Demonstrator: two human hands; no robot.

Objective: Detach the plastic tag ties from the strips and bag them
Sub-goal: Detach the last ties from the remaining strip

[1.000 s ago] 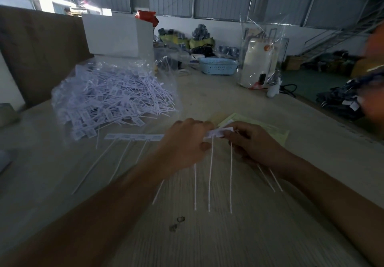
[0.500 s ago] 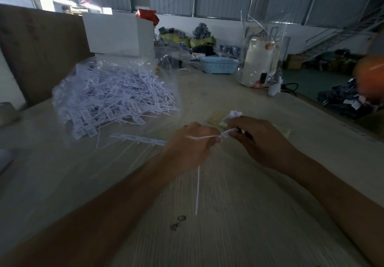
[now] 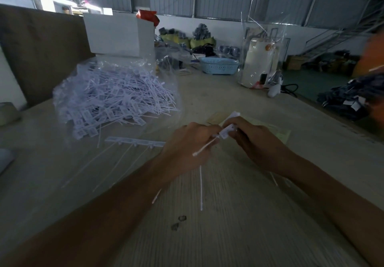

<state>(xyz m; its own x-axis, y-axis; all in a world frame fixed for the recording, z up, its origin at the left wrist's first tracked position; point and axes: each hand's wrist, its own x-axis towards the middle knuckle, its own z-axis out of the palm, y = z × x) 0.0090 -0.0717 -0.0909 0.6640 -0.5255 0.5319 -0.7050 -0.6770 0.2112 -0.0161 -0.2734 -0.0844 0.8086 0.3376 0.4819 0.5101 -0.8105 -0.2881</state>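
My left hand [image 3: 188, 142] and right hand [image 3: 252, 140] meet above the worktop [image 3: 239, 221], both gripping the same strip [image 3: 226, 130] of white plastic tag ties. The right grip pinches the crumpled upper end of the strip, whose tip pokes out above my knuckles. The left grip is curled round the part just left of that, and one tie tail [image 3: 204, 147] juts down and left from between my fingers (its far end is blurred). Thin tails hang below both hands; the longest one [image 3: 201, 187] drops straight down from the left hand toward the worktop.

Left of the left hand, a second strip [image 3: 135, 141] lies flat on the worktop, its ties trailing toward me. Beyond that strip sits the clear plastic bag [image 3: 112, 92], heaped with loose ties, its mouth facing the strip. Under the right hand, partly hidden, lies a pale yellow-green sheet [image 3: 280, 133]. Far behind the bag stand a white box [image 3: 118, 34] and, further right, a light blue basket [image 3: 219, 65].
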